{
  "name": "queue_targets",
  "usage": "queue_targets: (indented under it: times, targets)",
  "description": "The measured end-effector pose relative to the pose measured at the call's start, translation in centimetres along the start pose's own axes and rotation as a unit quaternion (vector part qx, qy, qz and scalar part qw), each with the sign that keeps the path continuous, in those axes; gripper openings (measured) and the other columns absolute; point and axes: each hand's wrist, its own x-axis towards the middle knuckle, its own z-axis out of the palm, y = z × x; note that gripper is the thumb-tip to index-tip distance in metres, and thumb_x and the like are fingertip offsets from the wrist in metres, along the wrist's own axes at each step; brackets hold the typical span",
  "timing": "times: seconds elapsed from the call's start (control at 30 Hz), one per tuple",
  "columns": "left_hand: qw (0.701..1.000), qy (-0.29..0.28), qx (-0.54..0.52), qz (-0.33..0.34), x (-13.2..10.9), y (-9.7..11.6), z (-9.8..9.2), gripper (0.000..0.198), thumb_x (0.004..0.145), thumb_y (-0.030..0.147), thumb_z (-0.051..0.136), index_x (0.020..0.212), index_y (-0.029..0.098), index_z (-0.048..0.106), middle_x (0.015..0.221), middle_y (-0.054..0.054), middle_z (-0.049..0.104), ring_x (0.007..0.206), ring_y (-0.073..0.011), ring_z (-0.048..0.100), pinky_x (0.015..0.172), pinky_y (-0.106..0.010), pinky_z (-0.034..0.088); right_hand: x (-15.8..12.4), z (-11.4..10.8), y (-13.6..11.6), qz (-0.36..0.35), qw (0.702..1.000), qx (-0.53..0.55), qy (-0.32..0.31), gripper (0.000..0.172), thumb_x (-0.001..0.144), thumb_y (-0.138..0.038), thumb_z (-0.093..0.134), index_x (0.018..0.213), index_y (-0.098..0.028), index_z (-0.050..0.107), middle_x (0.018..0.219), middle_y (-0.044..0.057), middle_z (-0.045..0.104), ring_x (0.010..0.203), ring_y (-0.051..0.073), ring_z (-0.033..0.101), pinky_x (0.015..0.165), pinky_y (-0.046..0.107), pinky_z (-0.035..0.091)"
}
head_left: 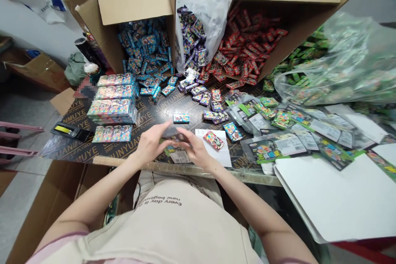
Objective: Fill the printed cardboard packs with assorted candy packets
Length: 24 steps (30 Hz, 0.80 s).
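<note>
My left hand (151, 142) and my right hand (194, 146) meet near the table's front edge, fingers curled toward each other. Between them is a plastic pouch (179, 156) with a green-edged print, partly hidden by my fingers; its upper part is blurred. Just beyond my fingertips lies a small blue candy box (181, 118). Right of my right hand, a red candy box (213, 140) rests on a white paper sheet (225, 157). Another blue box (232, 132) lies beside the sheet, and purple boxes (215, 115) sit farther back.
Stacked wrapped packs (111, 109) stand at left near a black tape-like tool (70, 132). Behind are cartons of blue boxes (145, 45) and red boxes (247, 45), with a bag of purple ones (193, 37) between. Flat printed pouches (284, 146) and white sheets (337, 194) spread over the right.
</note>
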Motion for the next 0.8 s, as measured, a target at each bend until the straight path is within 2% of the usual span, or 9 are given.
queue_targets:
  times: [0.1,0.17,0.23,0.33,0.4,0.5,0.6,0.67,0.8]
  targets:
    - [0.984,0.004,-0.063,-0.164,0.1,-1.9,-1.1,0.049,0.084,0.032,0.066,0.129,0.019,0.054,0.106,-0.009,0.069,0.090,-0.0211,0.068,0.084,-0.034,0.055,4.2,-0.1,2.1,0.017,1.000,-0.013,-0.012,0.064,0.093,-0.028,0.047,0.150,-0.029,0.018,0.141,0.011,0.048,0.118,0.021,0.056,0.096,0.038,0.049]
    - [0.959,0.081,-0.077,-0.259,-1.3,-3.9,-1.7,0.046,0.082,0.036,0.067,0.122,0.017,0.058,0.109,-0.011,0.068,0.093,-0.0227,0.067,0.087,-0.036,0.053,6.1,-0.7,5.0,0.038,0.996,-0.086,0.001,0.075,0.087,-0.030,0.055,0.151,-0.025,0.017,0.149,0.014,0.038,0.130,0.027,0.045,0.103,0.047,0.041]
    - [0.933,0.135,-0.043,-0.331,-3.5,-6.0,-1.9,0.052,0.080,0.040,0.067,0.123,0.013,0.056,0.112,-0.015,0.066,0.100,-0.0268,0.064,0.092,-0.042,0.051,6.8,-1.3,8.3,0.088,0.978,-0.185,-0.037,0.078,0.080,-0.025,0.061,0.149,-0.022,0.026,0.150,0.017,0.036,0.135,0.035,0.035,0.104,0.057,0.035]
    - [0.929,0.128,0.064,-0.340,-6.2,-8.1,-1.6,0.068,0.076,0.043,0.070,0.132,0.012,0.048,0.134,-0.023,0.052,0.125,-0.0359,0.048,0.105,-0.055,0.037,6.4,-1.6,12.2,0.155,0.952,-0.242,-0.102,0.067,0.076,-0.014,0.060,0.140,-0.018,0.044,0.135,0.019,0.053,0.128,0.037,0.044,0.100,0.061,0.034]
    - [0.939,0.118,0.073,-0.315,-6.7,-8.3,-1.1,0.072,0.075,0.045,0.070,0.134,0.012,0.047,0.143,-0.023,0.042,0.135,-0.0364,0.036,0.111,-0.056,0.028,5.8,-1.4,12.9,0.146,0.963,-0.206,-0.096,0.059,0.076,-0.010,0.059,0.134,-0.016,0.051,0.124,0.017,0.061,0.119,0.032,0.052,0.100,0.055,0.038]
    - [0.928,0.108,-0.079,-0.348,-4.9,-7.5,-0.2,0.065,0.074,0.049,0.069,0.127,0.014,0.055,0.133,-0.019,0.053,0.127,-0.0323,0.047,0.106,-0.050,0.037,5.5,-1.1,10.8,0.079,0.990,-0.096,-0.071,0.060,0.077,-0.011,0.060,0.135,-0.019,0.049,0.130,0.014,0.058,0.120,0.027,0.053,0.101,0.046,0.042]
    - [0.846,0.050,-0.311,-0.429,-2.2,-5.9,1.1,0.060,0.067,0.050,0.075,0.112,0.013,0.064,0.110,-0.015,0.067,0.100,-0.0267,0.064,0.086,-0.040,0.052,5.4,-1.6,6.7,-0.008,0.991,-0.024,-0.129,0.064,0.080,-0.010,0.056,0.141,-0.025,0.042,0.137,0.009,0.054,0.127,0.022,0.050,0.106,0.043,0.040]
    - [0.783,0.002,-0.415,-0.463,-0.8,-4.8,2.1,0.055,0.057,0.043,0.083,0.099,0.011,0.069,0.089,-0.012,0.071,0.078,-0.0213,0.067,0.069,-0.031,0.054,5.2,-2.2,4.3,-0.034,0.987,-0.017,-0.156,0.063,0.084,-0.009,0.051,0.142,-0.028,0.039,0.141,0.008,0.050,0.131,0.021,0.046,0.108,0.043,0.038]
    - [0.726,0.060,-0.481,-0.488,0.3,-3.0,4.0,0.047,0.047,0.031,0.088,0.083,0.010,0.069,0.071,-0.007,0.070,0.061,-0.0153,0.064,0.059,-0.025,0.052,4.0,-2.9,2.3,-0.014,0.994,-0.059,-0.094,0.072,0.083,-0.024,0.062,0.147,-0.027,0.029,0.151,0.012,0.034,0.142,0.027,0.029,0.113,0.050,0.030]
